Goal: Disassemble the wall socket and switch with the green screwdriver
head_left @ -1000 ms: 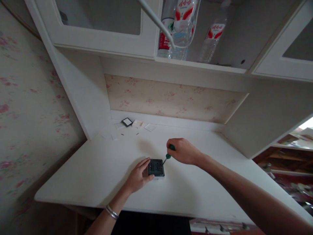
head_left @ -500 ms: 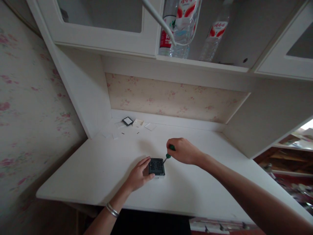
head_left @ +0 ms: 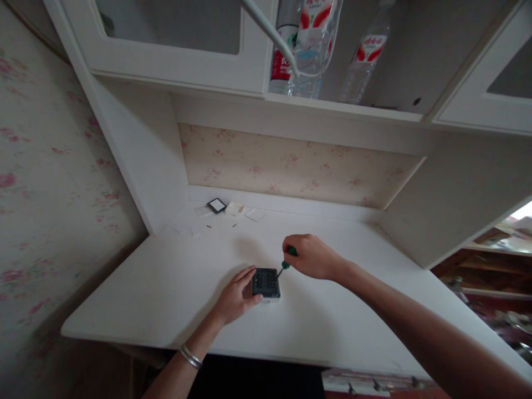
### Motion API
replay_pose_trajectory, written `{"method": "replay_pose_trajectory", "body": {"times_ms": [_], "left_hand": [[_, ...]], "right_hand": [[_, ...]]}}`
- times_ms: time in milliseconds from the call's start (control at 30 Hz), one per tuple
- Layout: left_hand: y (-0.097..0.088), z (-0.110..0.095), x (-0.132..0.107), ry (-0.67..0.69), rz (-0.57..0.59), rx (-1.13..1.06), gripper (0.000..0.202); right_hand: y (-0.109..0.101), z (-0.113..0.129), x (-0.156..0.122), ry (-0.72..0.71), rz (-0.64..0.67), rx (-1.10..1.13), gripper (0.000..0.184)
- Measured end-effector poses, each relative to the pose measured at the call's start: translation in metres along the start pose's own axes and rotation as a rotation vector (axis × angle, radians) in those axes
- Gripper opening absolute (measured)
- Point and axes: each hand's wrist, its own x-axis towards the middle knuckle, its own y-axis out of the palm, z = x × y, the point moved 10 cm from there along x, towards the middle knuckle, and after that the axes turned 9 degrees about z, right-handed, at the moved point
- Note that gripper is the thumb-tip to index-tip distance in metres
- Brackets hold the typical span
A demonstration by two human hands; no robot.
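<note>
A square dark socket panel on a white box [head_left: 266, 284] rests on the white desk [head_left: 199, 299]. My left hand [head_left: 236, 299] grips it from the left, fingers at its far edge and thumb at the near side. My right hand [head_left: 311, 256] is closed around the green handle of a screwdriver [head_left: 286, 265]. The screwdriver slants down to the left, its tip at the right side of the dark panel. Whether the tip sits in a screw is too small to tell.
At the back left of the desk lie a black-framed square plate [head_left: 216, 205], a cream box-like piece [head_left: 235, 208] and a thin white plate [head_left: 255, 214]. Small dark bits [head_left: 209, 226] lie before them. Overhead, a shelf holds plastic bottles [head_left: 368, 55] behind a pale cable [head_left: 270, 33].
Almost nothing differs. Both hands, the screwdriver and the socket panel keep their places; the view has shifted very slightly.
</note>
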Motion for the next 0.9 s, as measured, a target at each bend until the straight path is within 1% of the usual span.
{"method": "replay_pose_trajectory", "body": {"times_ms": [200, 300, 367, 433, 500, 567, 667, 733, 900], "left_hand": [[-0.001, -0.002, -0.001, -0.006, -0.006, -0.020, 0.069], [-0.001, -0.001, 0.000, -0.008, -0.004, -0.028, 0.069], [-0.001, -0.001, 0.000, -0.008, 0.001, -0.029, 0.069], [-0.001, -0.001, 0.000, -0.004, -0.002, -0.029, 0.070], [-0.001, -0.001, 0.000, 0.000, -0.008, -0.024, 0.070], [-0.001, -0.001, -0.001, 0.002, -0.013, -0.014, 0.071], [0.000, -0.002, -0.001, 0.010, -0.013, -0.003, 0.074], [0.001, -0.003, -0.001, 0.015, -0.015, 0.002, 0.075], [0.000, -0.005, 0.000, 0.013, -0.021, -0.003, 0.073]], "right_hand": [[0.002, 0.009, -0.002, -0.063, 0.051, 0.010, 0.014], [0.002, 0.008, -0.003, -0.049, 0.085, 0.018, 0.022], [0.001, 0.006, -0.004, -0.034, 0.092, 0.015, 0.023], [0.000, 0.003, -0.004, -0.015, 0.085, 0.020, 0.018], [0.000, 0.000, -0.003, 0.004, 0.068, 0.029, 0.018], [-0.001, -0.001, -0.003, -0.002, 0.039, 0.027, 0.020], [-0.003, 0.000, -0.003, -0.024, -0.011, 0.018, 0.014], [-0.005, -0.002, -0.004, -0.009, -0.035, 0.023, 0.013], [-0.005, -0.005, -0.005, 0.013, -0.044, 0.025, 0.011]]}}
